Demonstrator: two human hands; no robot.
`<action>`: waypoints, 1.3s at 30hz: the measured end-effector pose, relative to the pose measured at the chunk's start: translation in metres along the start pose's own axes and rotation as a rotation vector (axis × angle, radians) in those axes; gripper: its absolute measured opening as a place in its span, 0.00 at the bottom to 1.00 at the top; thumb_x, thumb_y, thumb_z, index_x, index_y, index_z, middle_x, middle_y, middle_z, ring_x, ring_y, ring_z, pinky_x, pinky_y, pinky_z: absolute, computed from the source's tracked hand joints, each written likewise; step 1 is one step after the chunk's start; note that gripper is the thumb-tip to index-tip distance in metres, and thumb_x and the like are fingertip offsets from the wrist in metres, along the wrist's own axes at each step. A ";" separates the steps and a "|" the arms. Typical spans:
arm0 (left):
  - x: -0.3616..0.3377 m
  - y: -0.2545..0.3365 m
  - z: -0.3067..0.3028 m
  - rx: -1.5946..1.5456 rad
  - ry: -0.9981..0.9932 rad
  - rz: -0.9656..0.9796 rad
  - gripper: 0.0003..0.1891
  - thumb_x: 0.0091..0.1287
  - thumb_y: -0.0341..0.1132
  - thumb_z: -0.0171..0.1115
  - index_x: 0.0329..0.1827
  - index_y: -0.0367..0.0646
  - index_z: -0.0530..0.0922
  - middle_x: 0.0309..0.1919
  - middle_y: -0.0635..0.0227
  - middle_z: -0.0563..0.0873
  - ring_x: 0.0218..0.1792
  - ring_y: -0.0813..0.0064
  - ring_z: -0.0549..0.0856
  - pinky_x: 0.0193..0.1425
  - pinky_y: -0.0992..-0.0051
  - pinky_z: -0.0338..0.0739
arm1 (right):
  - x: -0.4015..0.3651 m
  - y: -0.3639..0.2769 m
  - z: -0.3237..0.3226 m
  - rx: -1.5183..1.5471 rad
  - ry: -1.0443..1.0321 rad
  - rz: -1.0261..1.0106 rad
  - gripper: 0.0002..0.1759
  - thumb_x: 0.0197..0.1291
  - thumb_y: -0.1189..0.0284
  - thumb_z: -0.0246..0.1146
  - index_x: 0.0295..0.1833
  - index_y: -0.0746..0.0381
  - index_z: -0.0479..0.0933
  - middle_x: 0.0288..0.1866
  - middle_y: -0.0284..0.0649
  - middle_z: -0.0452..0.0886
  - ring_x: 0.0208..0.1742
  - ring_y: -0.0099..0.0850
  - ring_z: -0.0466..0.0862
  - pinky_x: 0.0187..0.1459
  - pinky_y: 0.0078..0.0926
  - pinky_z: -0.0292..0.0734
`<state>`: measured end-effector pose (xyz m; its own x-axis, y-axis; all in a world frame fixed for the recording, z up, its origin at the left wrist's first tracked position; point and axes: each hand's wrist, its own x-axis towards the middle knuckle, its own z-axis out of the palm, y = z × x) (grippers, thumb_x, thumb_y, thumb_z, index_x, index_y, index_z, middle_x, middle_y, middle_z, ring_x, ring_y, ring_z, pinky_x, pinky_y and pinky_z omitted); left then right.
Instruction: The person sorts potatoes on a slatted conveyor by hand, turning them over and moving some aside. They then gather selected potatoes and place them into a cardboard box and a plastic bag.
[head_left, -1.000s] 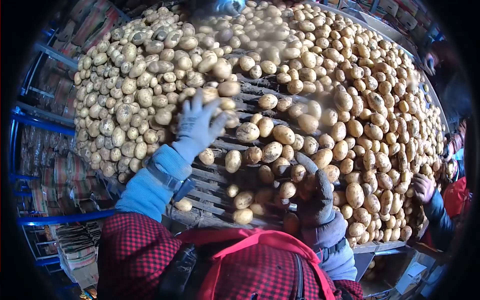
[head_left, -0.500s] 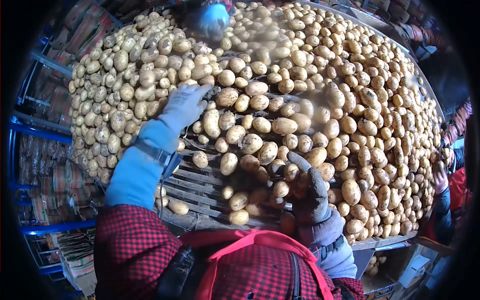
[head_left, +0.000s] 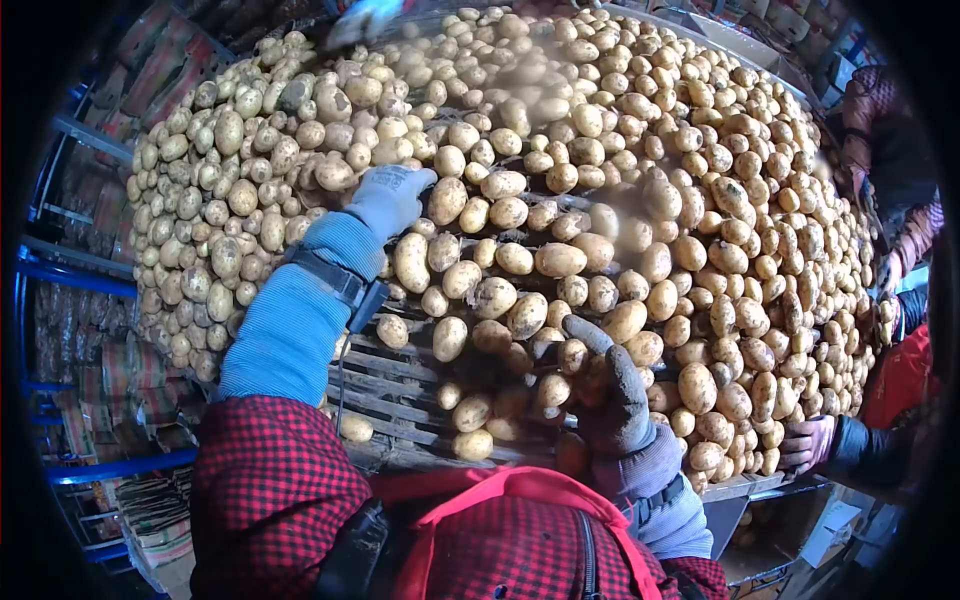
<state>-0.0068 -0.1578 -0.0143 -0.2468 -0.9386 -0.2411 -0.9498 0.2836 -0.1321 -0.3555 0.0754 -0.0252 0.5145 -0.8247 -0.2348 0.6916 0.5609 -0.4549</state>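
Left hand [head_left: 388, 200] and right hand [head_left: 622, 405] apart, grips unclear; potatoes [head_left: 561, 260] between look firm, light, bruisable — best cupped mid-body.

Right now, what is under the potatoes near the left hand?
Dark wooden slats show in gaps between the potatoes; whatever lies beneath the dense piles is covered.

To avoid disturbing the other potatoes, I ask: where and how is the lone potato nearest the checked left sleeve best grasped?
Probably across its middle, from above: the potato looks longer sideways and lies apart on the slats, with a thin cable near its left end.
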 end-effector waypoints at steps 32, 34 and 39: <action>-0.215 0.181 -0.004 -0.933 0.520 0.338 0.20 0.78 0.39 0.67 0.69 0.40 0.84 0.59 0.52 0.90 0.60 0.58 0.89 0.67 0.63 0.81 | -0.106 -0.010 0.012 -0.357 -0.105 -0.829 0.41 0.75 0.43 0.59 0.84 0.54 0.66 0.61 0.35 0.85 0.64 0.36 0.86 0.46 0.43 0.90; -0.224 0.210 -0.002 -1.007 0.479 0.341 0.21 0.78 0.42 0.68 0.69 0.40 0.83 0.58 0.55 0.91 0.59 0.64 0.89 0.64 0.65 0.83 | -0.144 -0.018 -0.020 -0.574 -0.181 -0.917 0.42 0.76 0.43 0.58 0.86 0.54 0.63 0.77 0.42 0.77 0.76 0.42 0.78 0.65 0.48 0.85; -0.233 0.297 -0.010 -1.124 0.280 0.489 0.24 0.79 0.41 0.66 0.69 0.32 0.81 0.59 0.49 0.90 0.63 0.63 0.87 0.69 0.66 0.80 | -0.237 -0.007 -0.066 -0.118 0.186 -0.815 0.40 0.78 0.42 0.55 0.87 0.50 0.60 0.79 0.45 0.74 0.71 0.46 0.82 0.62 0.47 0.85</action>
<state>-0.2333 0.1427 0.0126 -0.5203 -0.8310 0.1970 -0.3522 0.4189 0.8369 -0.5158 0.2620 -0.0235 -0.2212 -0.9725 0.0731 0.7477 -0.2172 -0.6276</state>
